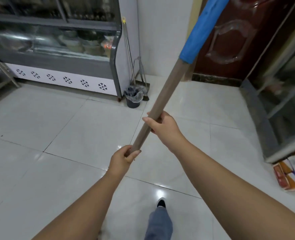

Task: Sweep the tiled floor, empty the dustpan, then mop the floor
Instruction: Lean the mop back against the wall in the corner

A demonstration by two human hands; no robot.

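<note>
Head view, looking forward-down, close over tiled floor (74,135).

Glossy white tiled floor (74,129), smooth, with dark grout lines and bright reflections. Matt brown pole (162,94), wood-like, with a blue sleeve (202,26) of slightly wrinkled plastic or tape. Polished metal handle (128,49) with yellow plastic cap. Dark plastic bin (133,103), lined with thin translucent film. Glass-fronted display cabinet (56,54). Lacquered, glossy dark-red door (230,40).

Glossy white tile floor (60,129) w/ ceiling-light glare, glass display fridge (56,49) far left, dark red door (238,40) ahead-right of hands.
</note>
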